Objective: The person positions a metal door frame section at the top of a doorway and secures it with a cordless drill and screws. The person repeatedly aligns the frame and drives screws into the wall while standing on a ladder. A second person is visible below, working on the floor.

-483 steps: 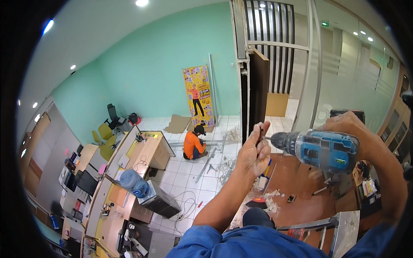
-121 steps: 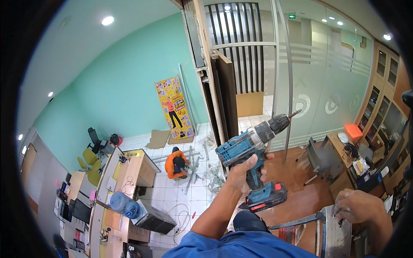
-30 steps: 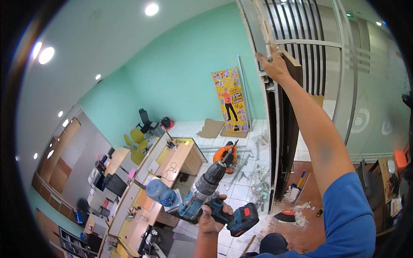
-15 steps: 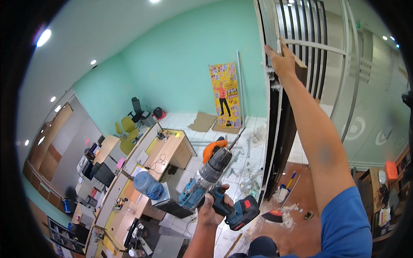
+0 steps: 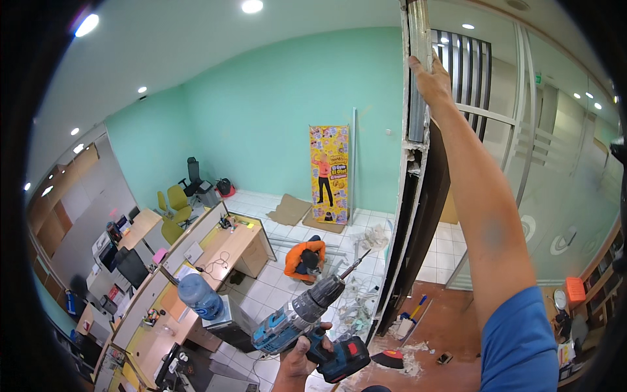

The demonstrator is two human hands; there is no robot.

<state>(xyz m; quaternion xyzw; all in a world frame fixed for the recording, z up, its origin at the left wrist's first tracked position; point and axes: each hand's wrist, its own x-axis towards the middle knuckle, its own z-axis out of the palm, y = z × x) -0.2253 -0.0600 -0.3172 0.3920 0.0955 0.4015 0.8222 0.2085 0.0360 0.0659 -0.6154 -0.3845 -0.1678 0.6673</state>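
Currently, the left hand (image 5: 299,356) grasps a blue cordless drill (image 5: 279,328) while the right hand (image 5: 434,85) clasps a metal-framed wall edge (image 5: 417,117).

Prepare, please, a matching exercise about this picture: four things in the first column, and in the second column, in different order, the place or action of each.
Column one
1. Left hand
2. Right hand
3. Blue water bottle
4. Yellow banner

Column two
A. On top of a grey-and-black unit
B. Touching an upright metal channel
C. Upright in front of the green wall
D. Holding the blue drill

Right pairs: 1-D, 2-B, 3-A, 4-C.
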